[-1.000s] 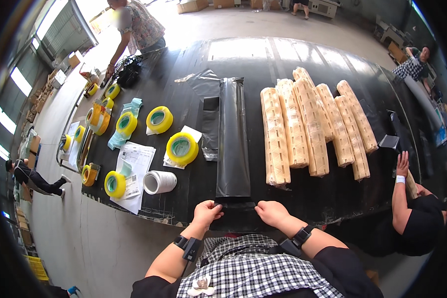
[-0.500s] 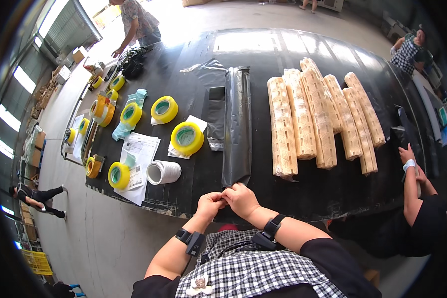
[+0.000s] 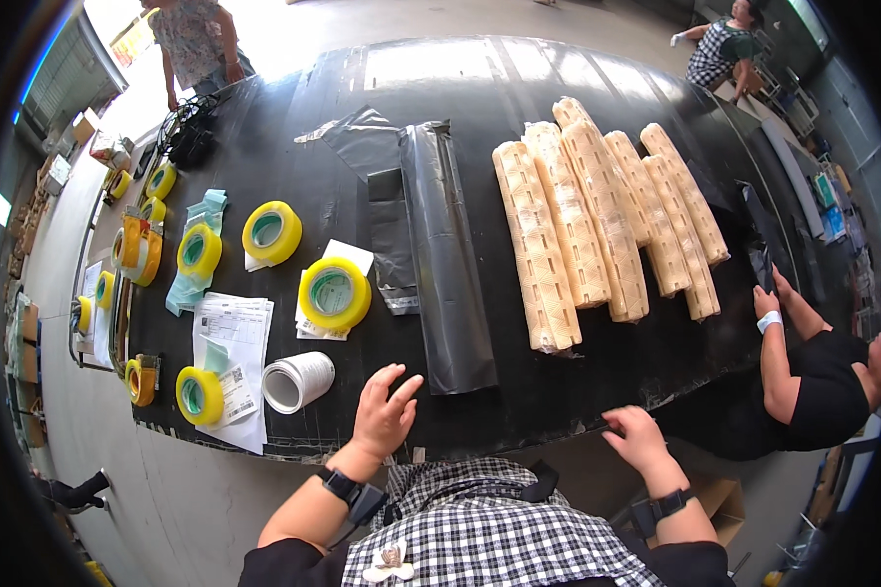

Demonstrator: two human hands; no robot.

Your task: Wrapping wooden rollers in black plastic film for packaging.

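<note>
A long black plastic-wrapped parcel (image 3: pixel 442 264) lies lengthwise on the dark table, its near end a little short of the front edge. Just left of that end hovers my left hand (image 3: pixel 384 411), fingers apart and nothing in it. My right hand (image 3: pixel 638 437) is at the table's front edge, away from the parcel, fingers loosely bent and holding nothing. A flat black plastic bag (image 3: pixel 390 230) rests against the parcel's left side. To the right lie several patterned beige rolls (image 3: pixel 538 249) in clear film.
Left of the parcel are several yellow tape rolls (image 3: pixel 335 294), papers (image 3: pixel 233 328) and a white cylinder (image 3: pixel 299 382) on its side. Black cables (image 3: pixel 188 132) lie at the far left. A co-worker's hands (image 3: pixel 768 298) hold black plastic at the right edge; other people stand beyond the table.
Both hands have let go of the parcel's near end and parted, the right one moving well to the right. The view has shifted. The person at the far right has raised an arm.
</note>
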